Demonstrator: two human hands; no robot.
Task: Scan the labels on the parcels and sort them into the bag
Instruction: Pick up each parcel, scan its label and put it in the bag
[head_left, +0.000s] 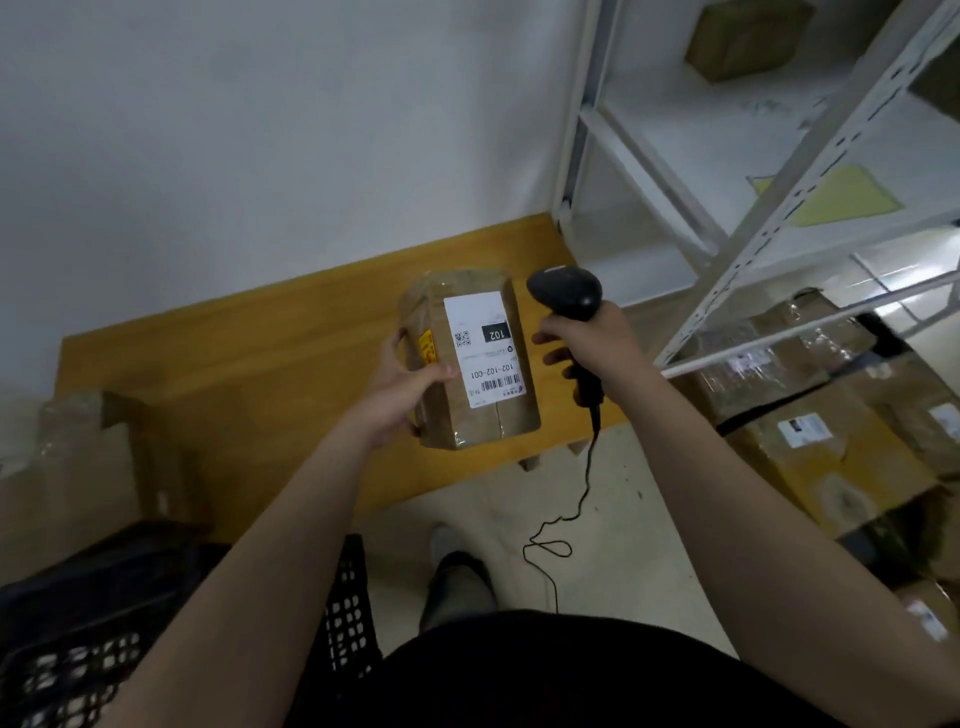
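Two hands (405, 387) (592, 338), one held parcel (470, 364), one scanner (566, 293), one black crate (345, 613), one wooden table (234, 353), one white rack (769, 223)

We see a brown cardboard parcel (475, 426) under glossy, crinkled tape (457, 285), its label (485, 348) matt white paper. The scanner (566, 293) looks like smooth black plastic. The table (234, 343) is smooth yellowish wood, the shelf (753, 250) white painted metal, the crate (345, 613) black plastic.

parcel (470, 364) brown; label (485, 348) white; scanner (569, 293) black; crate (343, 613) black lattice
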